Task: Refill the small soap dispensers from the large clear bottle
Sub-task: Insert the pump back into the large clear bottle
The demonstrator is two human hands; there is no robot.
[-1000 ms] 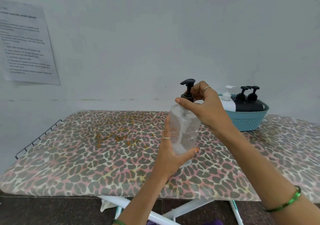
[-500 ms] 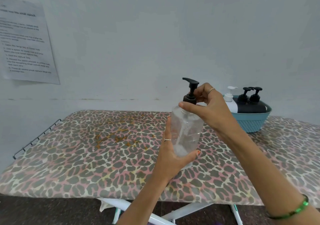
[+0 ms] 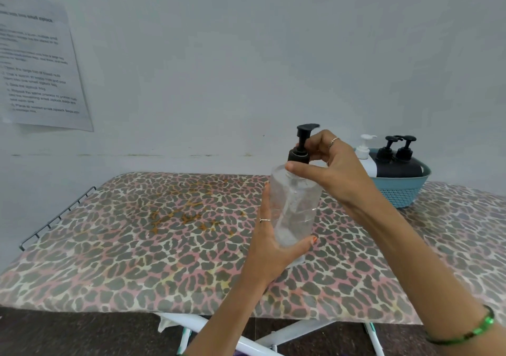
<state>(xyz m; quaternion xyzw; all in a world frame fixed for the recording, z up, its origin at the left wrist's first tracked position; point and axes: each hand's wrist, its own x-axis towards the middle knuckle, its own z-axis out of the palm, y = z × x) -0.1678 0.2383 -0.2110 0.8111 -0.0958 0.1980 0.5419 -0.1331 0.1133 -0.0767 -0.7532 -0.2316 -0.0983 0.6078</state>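
Note:
A large clear bottle (image 3: 294, 208) stands upright over the leopard-print board (image 3: 137, 235), just right of centre. My left hand (image 3: 271, 243) grips its lower body from the left, thumb across the front. My right hand (image 3: 331, 172) pinches the collar of its black pump top (image 3: 301, 147) with thumb and fingers. A teal basket (image 3: 402, 191) at the back right holds the small dispensers: one white with a white pump (image 3: 365, 156) and two black with black pumps (image 3: 397, 161).
A wire rack (image 3: 54, 216) edges the board's left end. A printed sheet (image 3: 38, 65) hangs on the wall at the left. White folding legs (image 3: 273, 342) show under the board's near edge.
The black pump head has turned from pointing left to pointing right as my right hand twists its collar. The bottle and my left hand have stayed in place.

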